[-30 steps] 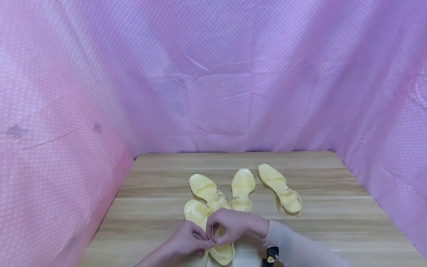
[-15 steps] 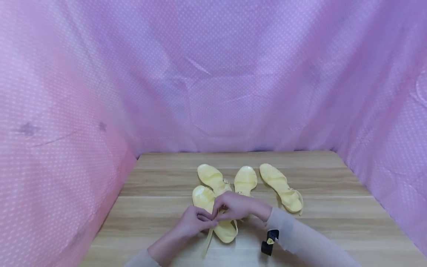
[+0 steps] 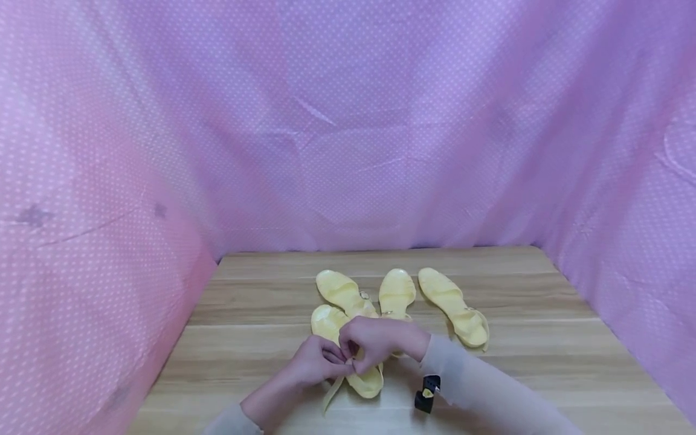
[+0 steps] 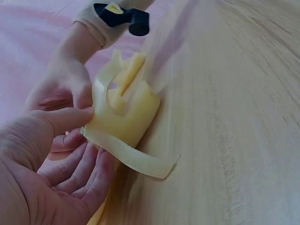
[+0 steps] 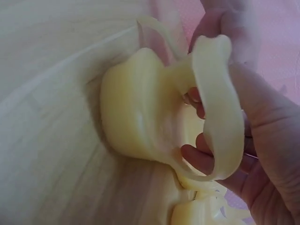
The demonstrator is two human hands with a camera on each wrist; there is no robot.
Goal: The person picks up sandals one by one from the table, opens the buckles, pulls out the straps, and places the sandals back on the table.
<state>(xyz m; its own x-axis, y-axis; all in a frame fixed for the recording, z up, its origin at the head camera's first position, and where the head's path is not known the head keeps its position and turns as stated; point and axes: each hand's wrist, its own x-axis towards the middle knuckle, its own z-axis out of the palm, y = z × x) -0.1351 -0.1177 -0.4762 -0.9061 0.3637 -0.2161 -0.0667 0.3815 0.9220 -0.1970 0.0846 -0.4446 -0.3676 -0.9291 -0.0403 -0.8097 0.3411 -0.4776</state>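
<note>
1. While lying near the front edge of the wooden table (image 3: 544, 338), the pale yellow jelly sandal (image 3: 348, 356) is glistening, soft and translucent, its loose ankle strap (image 4: 129, 157) curling free.
2. The left hand (image 3: 315, 362) is pinching that strap, thumb on top.
3. The right hand (image 3: 375, 341) is gripping the strap loop, seemingly near the buckle.
4. Three matching sandals (image 3: 451, 305) are lying just behind.

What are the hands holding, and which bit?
Both the left hand and right hand pinch the ankle strap of the nearest yellow jelly sandal.
</note>
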